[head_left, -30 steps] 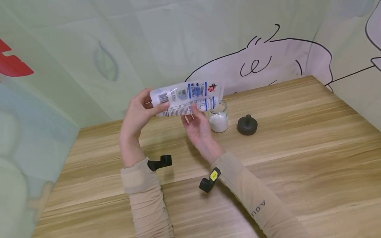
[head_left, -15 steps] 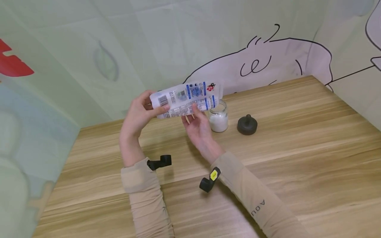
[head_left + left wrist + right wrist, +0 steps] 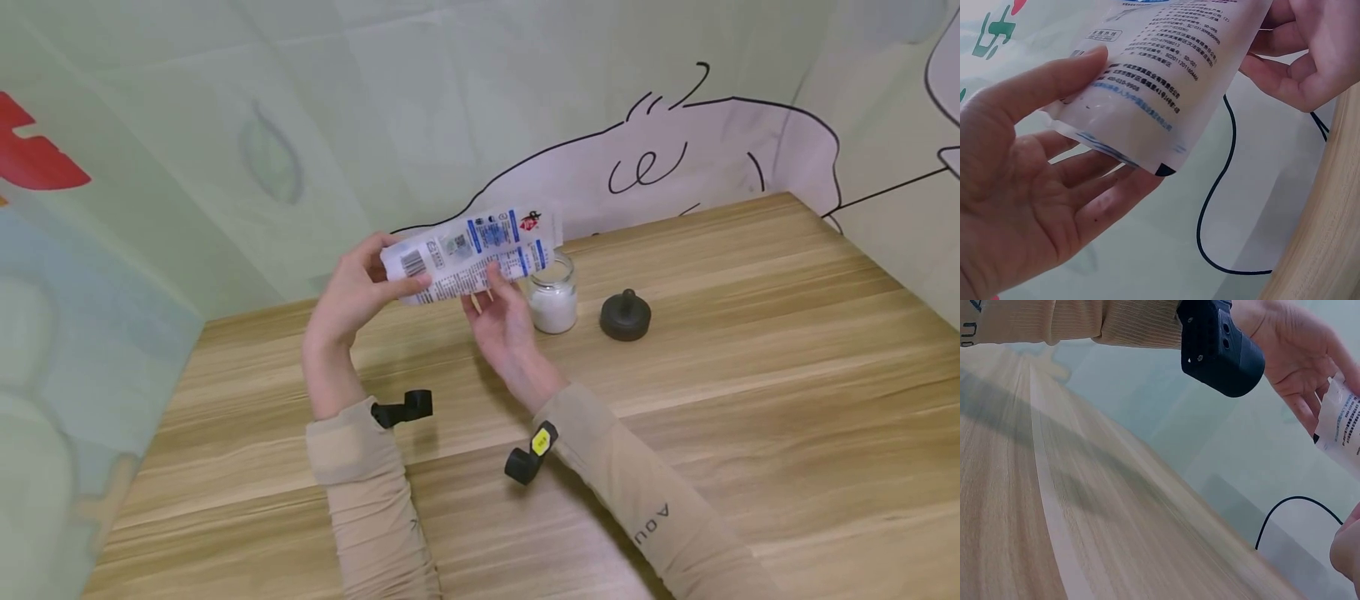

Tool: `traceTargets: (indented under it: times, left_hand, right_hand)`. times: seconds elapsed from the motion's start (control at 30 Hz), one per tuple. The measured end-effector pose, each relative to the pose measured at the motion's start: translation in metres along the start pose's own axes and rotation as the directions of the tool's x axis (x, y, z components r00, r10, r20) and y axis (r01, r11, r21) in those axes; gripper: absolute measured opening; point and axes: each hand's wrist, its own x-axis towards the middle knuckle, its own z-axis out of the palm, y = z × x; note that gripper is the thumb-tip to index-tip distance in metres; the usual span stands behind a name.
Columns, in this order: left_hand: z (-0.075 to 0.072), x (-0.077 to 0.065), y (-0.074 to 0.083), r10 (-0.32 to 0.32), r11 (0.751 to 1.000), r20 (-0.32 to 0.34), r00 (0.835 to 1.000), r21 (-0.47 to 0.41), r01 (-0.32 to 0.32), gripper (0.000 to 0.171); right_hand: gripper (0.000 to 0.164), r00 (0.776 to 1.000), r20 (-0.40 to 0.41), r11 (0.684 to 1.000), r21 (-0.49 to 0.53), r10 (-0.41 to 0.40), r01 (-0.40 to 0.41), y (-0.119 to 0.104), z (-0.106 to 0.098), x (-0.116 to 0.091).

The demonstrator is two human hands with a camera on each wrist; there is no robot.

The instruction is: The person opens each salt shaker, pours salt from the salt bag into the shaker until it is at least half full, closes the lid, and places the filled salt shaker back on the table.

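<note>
A white plastic pouch with blue and black print is held sideways above the table in the head view. My left hand grips its left end, thumb on the printed face and fingers behind. Under the middle of the pouch, my right hand pinches the lower edge with its thumb in front. The right end of the pouch reaches over the mouth of a glass jar partly filled with white, fine-looking stuff. In the left wrist view, the left thumb presses on the pouch. Whether anything flows out cannot be seen.
A dark round lid with a knob lies on the wooden table, right of the jar. A printed cloth backdrop rises behind the table's far edge. Black wrist-camera mounts jut from both sleeves.
The left end of the pouch has sunk slightly, and its body looks more creased. Both hands keep their hold with only small shifts. Jar and lid stay in place.
</note>
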Motion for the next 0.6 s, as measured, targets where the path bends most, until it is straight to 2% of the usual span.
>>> traceTargets:
  times: [0.37,0.6]
  left_hand:
    - [-0.0001,-0.0001,-0.0027,-0.015,0.999,0.014,1.000,0.039,0.015,0.043]
    - [0.0004,0.0002,-0.0042,-0.019,0.998,0.031,0.999,0.062,0.017,0.044]
  right_hand:
    - [0.043,1.000,-0.002,1.000,0.000,-0.007,0.007,0.0006,-0.0018,0.0000]
    - [0.039,1.000,-0.009,1.000,-0.013,-0.011,0.010,0.0001,-0.0018,-0.0005]
